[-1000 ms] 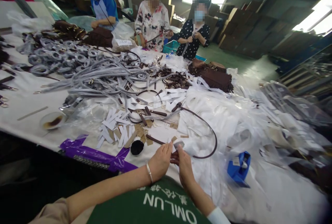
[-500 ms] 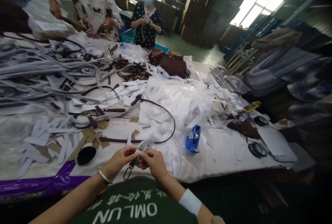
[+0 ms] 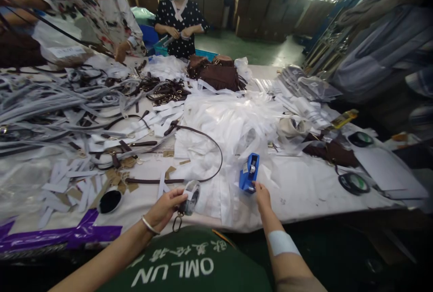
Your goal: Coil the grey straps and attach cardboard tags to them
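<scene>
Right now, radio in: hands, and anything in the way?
Left hand holding small white roll, metal clasp dangling. Right hand at blue tape dispenser. Brown strap lying just ahead.

Tape dispenser (image 3: 249, 173) just past right hand (image 3: 262, 196); free rightward

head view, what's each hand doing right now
left hand: closed, holding a small white roll, metal clasp hanging below
right hand: open, holding nothing, fingertips at the blue tape dispenser

Left hand (image 3: 165, 208) grips a small white roll (image 3: 191, 197), right hand (image 3: 261, 195) just beside a blue tape dispenser (image 3: 249, 173).
</scene>
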Available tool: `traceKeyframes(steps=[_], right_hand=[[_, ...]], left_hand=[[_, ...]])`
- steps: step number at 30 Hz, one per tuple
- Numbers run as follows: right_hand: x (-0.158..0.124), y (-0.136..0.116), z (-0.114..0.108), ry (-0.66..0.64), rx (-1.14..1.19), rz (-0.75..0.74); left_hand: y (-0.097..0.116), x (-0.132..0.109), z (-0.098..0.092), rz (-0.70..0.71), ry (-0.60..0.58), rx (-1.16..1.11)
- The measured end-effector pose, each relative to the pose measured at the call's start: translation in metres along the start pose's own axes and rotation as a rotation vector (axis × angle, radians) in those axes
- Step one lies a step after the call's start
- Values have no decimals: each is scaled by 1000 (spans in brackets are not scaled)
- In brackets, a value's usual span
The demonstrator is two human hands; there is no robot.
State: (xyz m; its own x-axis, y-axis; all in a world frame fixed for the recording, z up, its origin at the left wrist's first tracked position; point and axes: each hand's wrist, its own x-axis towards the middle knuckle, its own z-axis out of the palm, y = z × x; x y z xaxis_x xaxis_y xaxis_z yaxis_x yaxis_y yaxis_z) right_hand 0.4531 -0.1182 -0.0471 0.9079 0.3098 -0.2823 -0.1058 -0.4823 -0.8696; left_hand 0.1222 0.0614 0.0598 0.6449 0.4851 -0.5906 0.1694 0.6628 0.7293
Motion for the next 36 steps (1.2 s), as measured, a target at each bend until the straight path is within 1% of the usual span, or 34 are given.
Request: traceKeyframes(steps=[3,6,8,11,13,15,17,18,19,21,22,23,24,25,27,28,30,33,35,36], right_hand=[[-8,10,7,11,31,13],[-25,19,5,93,31,38],[-36,25,1,125,27,74],[-45,30,-7,110,-10,120],[-48,29,-16,98,-63,141],[-51,24,-23,77,-96,166],[-61,13,-20,14,-64,191],[-69,3,-13,-33,-30,196],[-81,-9,-2,-112,20,201],[-113,-41,30,-335,138,200],[-130,-60,48,-568,245,219],[-148,-80,67,-752,318,213],[-163,-100,84,-880,341,187],[-176,-118,100,-943,324,130],[-192,-146,123,-968,216,7],[-196,-155,130,-959,155,-43],[-198,-165,138,-955,52,-105],[-200,-167,144,-960,-89,-185],[-205,-160,149,-938,-150,-238],[-206,-155,152,-928,-138,-247]], left_hand=[[3,-1,1,-9,-8,-18],[8,-3,2,-3,-14,-52],[10,-3,2,1,-10,-88],[10,-3,1,5,17,-131],[9,-5,-1,20,45,-136],[9,-7,-5,67,83,-138],[10,-9,-9,141,122,-131],[10,-10,-10,178,138,-122],[10,-11,-12,211,154,-109],[11,-15,-14,258,188,-70],[12,-17,-15,279,207,-41],[14,-20,-15,304,227,-1],[16,-23,-16,331,246,52],[18,-26,-17,362,267,114],[24,-33,-20,431,315,234],[27,-36,-23,459,335,277],[30,-42,-30,487,339,313],[26,-49,-41,477,284,255],[17,-51,-46,444,264,137],[13,-50,-48,421,265,49]])
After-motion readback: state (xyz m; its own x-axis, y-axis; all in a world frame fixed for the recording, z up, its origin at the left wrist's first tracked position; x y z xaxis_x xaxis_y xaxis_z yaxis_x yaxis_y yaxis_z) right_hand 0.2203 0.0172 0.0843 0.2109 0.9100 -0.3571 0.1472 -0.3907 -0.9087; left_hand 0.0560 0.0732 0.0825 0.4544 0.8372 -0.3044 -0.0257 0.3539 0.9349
